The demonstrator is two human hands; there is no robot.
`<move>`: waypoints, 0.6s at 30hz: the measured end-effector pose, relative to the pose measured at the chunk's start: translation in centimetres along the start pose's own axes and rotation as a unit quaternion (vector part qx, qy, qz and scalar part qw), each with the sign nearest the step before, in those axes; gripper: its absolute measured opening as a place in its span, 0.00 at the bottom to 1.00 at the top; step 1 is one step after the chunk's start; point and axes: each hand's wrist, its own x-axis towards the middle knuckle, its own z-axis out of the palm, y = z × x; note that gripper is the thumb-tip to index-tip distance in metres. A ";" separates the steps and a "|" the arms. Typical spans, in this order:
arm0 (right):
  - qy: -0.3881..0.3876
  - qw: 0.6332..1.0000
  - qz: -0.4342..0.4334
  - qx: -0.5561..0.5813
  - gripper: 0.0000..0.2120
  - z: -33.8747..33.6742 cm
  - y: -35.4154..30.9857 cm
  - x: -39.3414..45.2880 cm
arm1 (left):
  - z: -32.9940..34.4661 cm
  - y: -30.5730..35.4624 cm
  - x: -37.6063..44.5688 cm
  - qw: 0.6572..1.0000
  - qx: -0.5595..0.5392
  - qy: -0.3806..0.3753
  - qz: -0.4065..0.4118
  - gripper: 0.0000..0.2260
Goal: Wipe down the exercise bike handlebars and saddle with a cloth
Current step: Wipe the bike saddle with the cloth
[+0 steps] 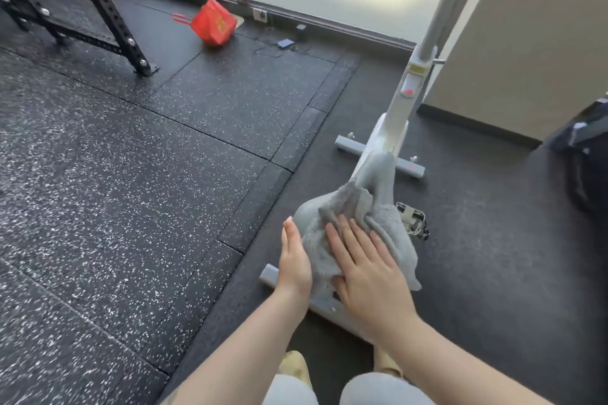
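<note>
The grey saddle [378,171] of the white exercise bike [399,115] points away from me, its narrow nose toward the bike's post. A grey cloth [391,233] is draped over the wide rear of the saddle. My right hand [365,263] lies flat on the cloth with straight fingers, pressing it onto the seat. My left hand [294,256] rests with straight fingers against the saddle's left edge. The handlebars are out of view above the frame's chrome stem [450,0].
A bike pedal [413,219] sticks out right of the saddle. Grey stabiliser bars [411,166] lie on the dark rubber floor. A black rack [98,10] stands far left, a red bag [214,23] by the window, a dark bag [589,154] at right.
</note>
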 end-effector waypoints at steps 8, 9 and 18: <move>0.011 0.995 0.097 -0.008 0.33 0.7 -2.6 2.0 | -0.8 2.1 -1.6 0.996 0.015 -0.088 -0.015 0.33; -0.001 0.998 0.055 -0.035 0.32 0.6 -2.0 1.8 | -0.8 2.4 -1.9 0.995 0.010 -0.095 -0.017 0.32; -0.017 0.996 0.090 -0.018 0.32 0.7 -2.9 1.9 | -1.7 1.5 -1.7 0.993 -0.055 -0.102 0.004 0.27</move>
